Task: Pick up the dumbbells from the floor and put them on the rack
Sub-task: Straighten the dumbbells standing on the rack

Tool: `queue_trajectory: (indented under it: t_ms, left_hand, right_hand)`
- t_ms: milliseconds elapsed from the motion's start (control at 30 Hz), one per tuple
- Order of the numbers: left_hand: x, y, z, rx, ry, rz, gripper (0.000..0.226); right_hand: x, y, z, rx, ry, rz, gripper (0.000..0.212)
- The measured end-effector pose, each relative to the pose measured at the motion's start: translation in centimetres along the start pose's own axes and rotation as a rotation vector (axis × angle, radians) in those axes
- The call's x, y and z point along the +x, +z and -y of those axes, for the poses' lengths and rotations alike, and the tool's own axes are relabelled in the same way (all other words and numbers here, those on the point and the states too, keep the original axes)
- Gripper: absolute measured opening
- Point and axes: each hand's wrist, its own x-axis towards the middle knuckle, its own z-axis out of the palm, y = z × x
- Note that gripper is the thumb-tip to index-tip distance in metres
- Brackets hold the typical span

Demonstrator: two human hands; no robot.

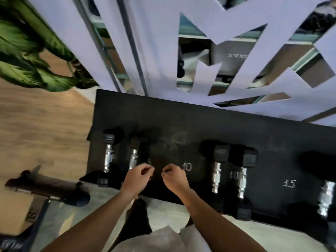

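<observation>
The black rack (181, 120) is a flat dark surface with chalk numbers on it. Two small chrome-handled dumbbells (108, 158) (133, 157) lie at its left end. Two larger ones (217, 172) (242, 184) lie side by side right of centre near a "10" mark. A bigger dumbbell (327, 195) sits at the far right past the "15". My left hand (139, 178) and my right hand (174, 178) hover close together over the bare gap between the groups. Their fingers are curled in and hold nothing.
A dark padded bar on a metal frame (49, 188) lies on the floor to the left. A green potted plant (31, 57) stands at the back left on the wooden floor. A mirrored wall with white panels (163, 51) rises right behind the rack.
</observation>
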Motion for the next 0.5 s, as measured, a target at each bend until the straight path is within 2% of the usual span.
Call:
queue_trajectory:
  t_ms: [133,200,267,400,500]
  left_hand:
    - [0.4,-7.2,5.9,0.064,0.077,-0.146,0.013]
    - [0.9,-10.5,8.0,0.055,0.091,-0.257,0.009]
    - [1.7,-13.0,9.2,0.033,0.072,-0.304,0.018]
    - [4.6,-15.6,9.6,-0.001,-0.062,-0.116,0.057]
    - [6.5,-15.5,9.6,-0.001,-0.089,0.059,0.062]
  right_hand:
    - [0.6,7.2,4.5,0.052,0.061,0.053,0.038]
    - [0.9,10.0,6.4,0.105,0.084,0.035,0.046]
    - [1.0,11.6,7.8,0.196,0.139,-0.017,0.053]
    - [2.3,13.4,8.3,0.355,0.230,-0.133,0.069]
    - [3.5,14.1,8.4,0.408,0.244,-0.136,0.069]
